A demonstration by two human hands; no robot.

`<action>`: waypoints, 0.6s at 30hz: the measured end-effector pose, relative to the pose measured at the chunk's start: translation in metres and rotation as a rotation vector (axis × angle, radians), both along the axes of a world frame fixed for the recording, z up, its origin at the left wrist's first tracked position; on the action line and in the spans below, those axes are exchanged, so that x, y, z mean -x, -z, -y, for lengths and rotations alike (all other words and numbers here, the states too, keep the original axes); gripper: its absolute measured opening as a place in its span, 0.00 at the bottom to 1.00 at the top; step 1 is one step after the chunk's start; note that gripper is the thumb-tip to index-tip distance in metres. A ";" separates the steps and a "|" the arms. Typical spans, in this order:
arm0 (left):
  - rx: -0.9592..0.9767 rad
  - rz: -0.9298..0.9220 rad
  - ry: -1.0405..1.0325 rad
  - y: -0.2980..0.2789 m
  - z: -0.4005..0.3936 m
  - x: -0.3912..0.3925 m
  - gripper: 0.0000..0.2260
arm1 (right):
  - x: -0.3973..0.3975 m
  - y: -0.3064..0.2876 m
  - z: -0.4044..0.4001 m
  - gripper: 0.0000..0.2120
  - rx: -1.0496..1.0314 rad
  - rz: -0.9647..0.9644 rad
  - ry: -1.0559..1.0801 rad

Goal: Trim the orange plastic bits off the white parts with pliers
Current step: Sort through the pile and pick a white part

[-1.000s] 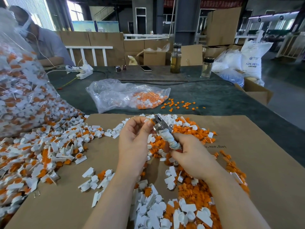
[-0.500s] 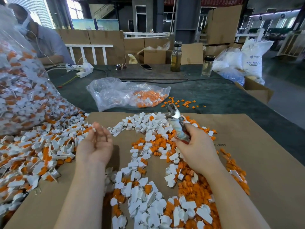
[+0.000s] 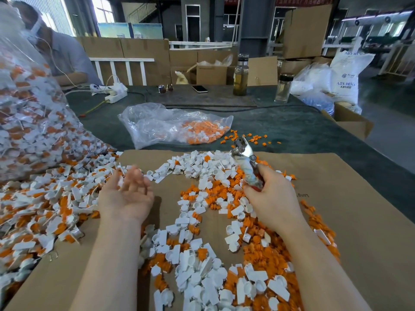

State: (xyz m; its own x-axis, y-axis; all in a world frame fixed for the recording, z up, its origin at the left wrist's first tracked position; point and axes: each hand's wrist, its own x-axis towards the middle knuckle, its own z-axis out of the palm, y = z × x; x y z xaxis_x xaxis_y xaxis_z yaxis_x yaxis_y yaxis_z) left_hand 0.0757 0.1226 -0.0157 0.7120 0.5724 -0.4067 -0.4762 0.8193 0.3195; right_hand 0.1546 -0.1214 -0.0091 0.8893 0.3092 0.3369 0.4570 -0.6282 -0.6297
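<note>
Gripping the pliers (image 3: 244, 162) upright near the far edge of the cardboard sheet (image 3: 359, 221), the right hand (image 3: 272, 198) waits while the left hand (image 3: 126, 194) hovers palm-up, fingers relaxed and seemingly empty, beside the untrimmed heap (image 3: 40, 209) at the sheet's left edge. Trimmed white parts (image 3: 197, 277) and cut orange bits (image 3: 267, 254) lie too many to count across the middle. Judging by that heap and the full bag (image 3: 29, 122) at the tabletop's left edge, much remains; one pair of pliers, two bags counting the smaller bag (image 3: 170, 124).

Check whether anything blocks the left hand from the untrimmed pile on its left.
Nothing visible does. The left hand hovers open, palm up, at the edge of the untrimmed pile, with no object between them. The right hand holds the pliers well off to the other side.
</note>
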 end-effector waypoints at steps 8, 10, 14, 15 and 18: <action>-1.617 -0.608 0.723 -0.011 0.038 -0.001 0.10 | 0.000 0.001 -0.002 0.10 0.050 0.038 0.002; -1.828 -0.660 0.858 -0.008 0.040 -0.002 0.10 | 0.000 0.001 -0.003 0.10 0.063 0.045 0.002; -1.964 -0.733 0.899 -0.005 0.037 -0.004 0.07 | 0.000 0.002 -0.004 0.07 0.088 0.038 0.000; -1.996 -0.737 0.884 -0.004 0.038 -0.005 0.07 | 0.000 0.002 -0.005 0.07 0.089 0.034 -0.005; -2.067 -0.752 0.833 -0.003 0.043 -0.007 0.07 | 0.001 0.003 -0.006 0.09 0.115 0.037 -0.014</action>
